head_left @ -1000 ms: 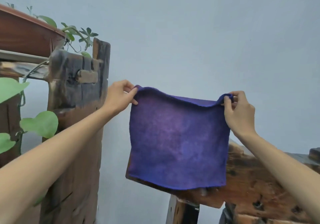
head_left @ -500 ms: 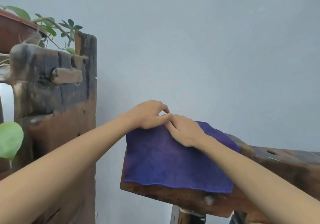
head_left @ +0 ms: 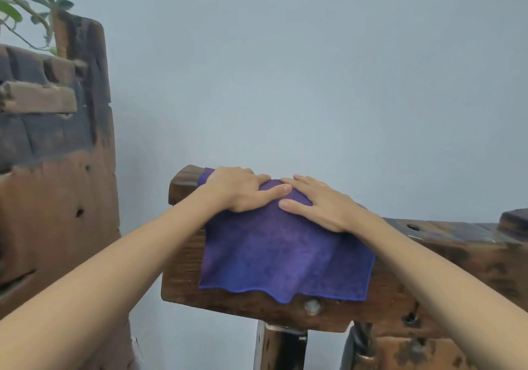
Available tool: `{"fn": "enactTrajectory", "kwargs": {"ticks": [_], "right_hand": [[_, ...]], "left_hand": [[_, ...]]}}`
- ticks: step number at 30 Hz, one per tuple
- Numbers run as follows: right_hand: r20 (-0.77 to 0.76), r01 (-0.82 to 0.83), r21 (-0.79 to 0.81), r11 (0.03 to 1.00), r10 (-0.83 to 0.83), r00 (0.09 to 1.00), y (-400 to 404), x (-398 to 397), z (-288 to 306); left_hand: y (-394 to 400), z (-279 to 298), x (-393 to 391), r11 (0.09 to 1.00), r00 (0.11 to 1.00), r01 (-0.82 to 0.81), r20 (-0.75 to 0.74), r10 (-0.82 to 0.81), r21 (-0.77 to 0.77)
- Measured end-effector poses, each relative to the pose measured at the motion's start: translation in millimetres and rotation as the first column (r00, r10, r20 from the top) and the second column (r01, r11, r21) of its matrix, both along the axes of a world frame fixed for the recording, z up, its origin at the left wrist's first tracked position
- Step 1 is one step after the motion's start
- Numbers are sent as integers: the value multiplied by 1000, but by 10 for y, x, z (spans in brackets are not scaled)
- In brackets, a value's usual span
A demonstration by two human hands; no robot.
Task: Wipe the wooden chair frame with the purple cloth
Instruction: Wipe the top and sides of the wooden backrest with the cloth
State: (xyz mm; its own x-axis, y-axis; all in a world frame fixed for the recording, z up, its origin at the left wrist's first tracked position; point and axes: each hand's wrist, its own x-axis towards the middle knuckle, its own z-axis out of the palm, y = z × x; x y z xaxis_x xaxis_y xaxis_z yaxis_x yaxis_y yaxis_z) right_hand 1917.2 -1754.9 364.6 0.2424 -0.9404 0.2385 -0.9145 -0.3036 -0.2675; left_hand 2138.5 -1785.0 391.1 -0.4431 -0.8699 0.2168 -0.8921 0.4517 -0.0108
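The purple cloth (head_left: 280,255) is draped over the top rail of the dark, worn wooden chair frame (head_left: 457,258) and hangs down its front face. My left hand (head_left: 240,189) curls over the rail's top near its left end, fingers hidden behind it, thumb lying on the cloth. My right hand (head_left: 317,202) rests flat on the cloth just to the right, fingers stretched out and pointing left. The two thumbs nearly touch. The cloth's lower hem is wavy and ends just above a round peg in the rail.
A tall, weathered wooden post (head_left: 57,198) stands at the left, with green plant leaves (head_left: 34,7) above it. A plain pale wall (head_left: 314,69) is behind. An upright leg (head_left: 283,347) supports the rail from below. The rail runs on to the right edge.
One second ago I held the cloth spread in the air by its top corners. It then came down over the rail, and both hands now press on it, further apart than half a second ago.
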Motion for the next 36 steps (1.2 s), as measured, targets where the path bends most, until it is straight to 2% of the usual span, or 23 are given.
{"fn": "enactTrajectory", "kwargs": {"ticks": [8,15,20,22,24,29,36], "right_hand": [[-22,65,28,997,-65,998,185,-406,-83],[-35,121,-3,993,-121,992,246,-781,-195],[29,173,46,984,-174,984,303,-1187,-311],[7,176,45,983,-176,984,307,-1283,-361],[-45,162,28,986,-160,986,322,-1401,-389],[-173,-4,-15,1000,1,985,306,-1702,-385],[-240,-8,51,999,20,971,310,-2417,-418]], "left_hand": [[130,1,-313,994,992,82,86,-88,75],[144,-158,-714,988,977,128,180,-111,-87],[140,-209,-1132,982,966,172,209,-152,-77],[145,-221,-1223,982,958,173,242,-152,-71],[147,-238,-1363,982,951,174,269,-150,-67],[184,-269,-1709,995,959,104,265,-98,-10],[334,-363,-2310,999,977,12,212,-20,38]]}}
